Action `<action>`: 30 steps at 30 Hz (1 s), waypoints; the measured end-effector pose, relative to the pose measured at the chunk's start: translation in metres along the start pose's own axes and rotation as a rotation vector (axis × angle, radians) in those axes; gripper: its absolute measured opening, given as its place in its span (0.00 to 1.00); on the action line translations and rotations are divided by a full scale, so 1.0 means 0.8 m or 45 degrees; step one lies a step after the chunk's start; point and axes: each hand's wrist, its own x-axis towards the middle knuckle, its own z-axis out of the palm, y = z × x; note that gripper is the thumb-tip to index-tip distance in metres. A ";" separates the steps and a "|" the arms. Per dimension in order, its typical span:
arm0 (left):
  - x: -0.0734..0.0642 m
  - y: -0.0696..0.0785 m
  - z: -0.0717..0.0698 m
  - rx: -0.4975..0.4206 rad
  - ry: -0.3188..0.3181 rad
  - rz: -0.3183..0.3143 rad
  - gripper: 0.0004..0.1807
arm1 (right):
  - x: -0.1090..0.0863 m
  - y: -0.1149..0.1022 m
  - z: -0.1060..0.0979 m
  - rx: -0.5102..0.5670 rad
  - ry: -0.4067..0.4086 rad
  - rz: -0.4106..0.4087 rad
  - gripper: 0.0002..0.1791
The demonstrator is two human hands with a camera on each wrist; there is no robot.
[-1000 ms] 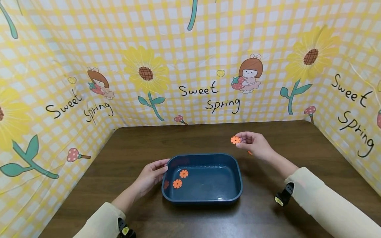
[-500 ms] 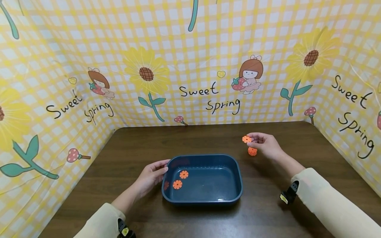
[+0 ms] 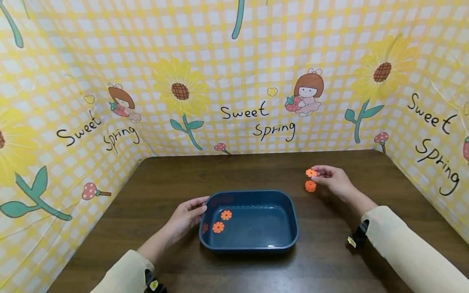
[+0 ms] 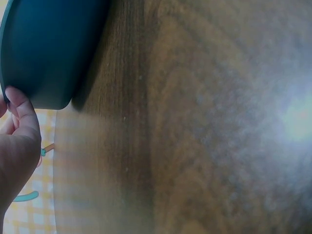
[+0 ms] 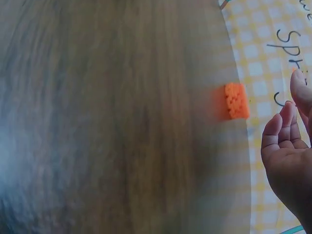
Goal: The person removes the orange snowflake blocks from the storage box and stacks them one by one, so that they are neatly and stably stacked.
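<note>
Head view: right hand (image 3: 335,180) pinches an orange disc (image 3: 310,172) near an orange stack (image 3: 310,186); left hand (image 3: 185,216) grips tray (image 3: 260,230).

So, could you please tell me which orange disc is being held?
The disc pinched by the right hand; two others lie in the blue tray, the stack on the table.

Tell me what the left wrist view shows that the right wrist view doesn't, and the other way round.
Only the left wrist view shows the left hand gripping the rim of the blue tray, with the thumb against the tray's outer side.

Only the right wrist view shows the right hand, near the frame's edge, the stack of orange discs, and black lettering.

Both share the brown table and the yellow-and-white checked cloth.
</note>
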 end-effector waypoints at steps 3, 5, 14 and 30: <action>0.000 0.001 0.000 -0.003 0.008 -0.006 0.23 | 0.000 0.005 -0.003 -0.009 -0.019 0.024 0.25; 0.000 0.001 0.001 -0.005 0.009 -0.009 0.23 | -0.001 0.007 -0.005 -0.011 -0.032 0.035 0.25; 0.000 0.004 0.002 -0.009 0.009 -0.017 0.23 | -0.001 0.022 -0.010 -0.023 -0.074 0.042 0.25; -0.002 0.003 0.001 -0.015 -0.013 -0.003 0.25 | 0.000 0.027 -0.001 -0.025 -0.104 0.062 0.25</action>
